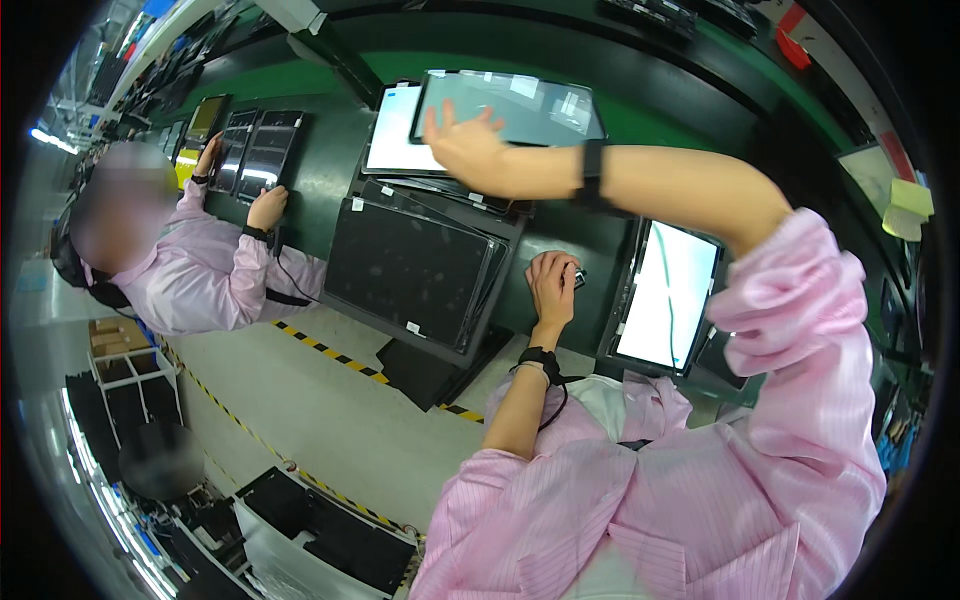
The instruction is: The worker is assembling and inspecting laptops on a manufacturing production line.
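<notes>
RH (466, 147) over panel (535, 108), LH (551, 284) at sm gadget (581, 278)

Place: workshop, factory-like | bench (325, 150): long, green, flat panels (540, 110) piled on it, a lit screen (648, 300) near me | company: on my left a co-worker (215, 275) handles panels too, in a pink smock (190, 300) like mine | floor: black-and-yellow tape (335, 354) | far left: rack (140, 357), bright strip lights (52, 140)

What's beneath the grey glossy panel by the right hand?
A lit white screen shows past the left edge of the grey glossy panel; the right hand hides part of that edge. The screen's extent beneath, and anything else there, is covered.
</notes>
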Demonstrator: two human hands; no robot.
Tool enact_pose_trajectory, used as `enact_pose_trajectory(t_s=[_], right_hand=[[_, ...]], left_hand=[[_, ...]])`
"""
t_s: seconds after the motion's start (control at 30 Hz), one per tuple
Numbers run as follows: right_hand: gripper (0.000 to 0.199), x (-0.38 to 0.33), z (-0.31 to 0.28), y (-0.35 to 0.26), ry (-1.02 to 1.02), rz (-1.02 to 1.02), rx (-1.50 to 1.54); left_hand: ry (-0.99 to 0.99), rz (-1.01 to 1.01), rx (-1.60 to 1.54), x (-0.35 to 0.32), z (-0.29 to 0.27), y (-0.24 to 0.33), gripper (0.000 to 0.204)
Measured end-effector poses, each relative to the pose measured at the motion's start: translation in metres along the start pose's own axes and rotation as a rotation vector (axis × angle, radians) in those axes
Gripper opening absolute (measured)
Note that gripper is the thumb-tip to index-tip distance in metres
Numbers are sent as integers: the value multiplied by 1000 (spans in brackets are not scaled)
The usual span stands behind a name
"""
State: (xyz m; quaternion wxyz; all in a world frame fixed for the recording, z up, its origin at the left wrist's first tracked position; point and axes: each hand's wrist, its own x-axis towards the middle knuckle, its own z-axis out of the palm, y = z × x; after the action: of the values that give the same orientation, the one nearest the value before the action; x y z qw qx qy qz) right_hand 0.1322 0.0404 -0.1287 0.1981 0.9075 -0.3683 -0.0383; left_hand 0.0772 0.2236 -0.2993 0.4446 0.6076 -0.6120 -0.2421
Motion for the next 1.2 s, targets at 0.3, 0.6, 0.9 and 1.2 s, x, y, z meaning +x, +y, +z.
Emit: enact_pose_trajectory(t_s=[0.3, 0.6, 0.9, 1.2], right_hand=[[56, 49, 37, -48, -18, 143, -19], [26, -170, 42, 23, 782, 680, 909], [35, -407, 142, 45, 357, 1516, 645], [37, -387, 154, 44, 459, 1684, 729]], left_hand=[[-87, -12, -24, -4, 0, -12, 24], [-152, -28, -153, 8, -3, 30, 32], [-324, 233, 179, 26, 82, 117, 44], [-423, -67, 115, 51, 57, 104, 46]])
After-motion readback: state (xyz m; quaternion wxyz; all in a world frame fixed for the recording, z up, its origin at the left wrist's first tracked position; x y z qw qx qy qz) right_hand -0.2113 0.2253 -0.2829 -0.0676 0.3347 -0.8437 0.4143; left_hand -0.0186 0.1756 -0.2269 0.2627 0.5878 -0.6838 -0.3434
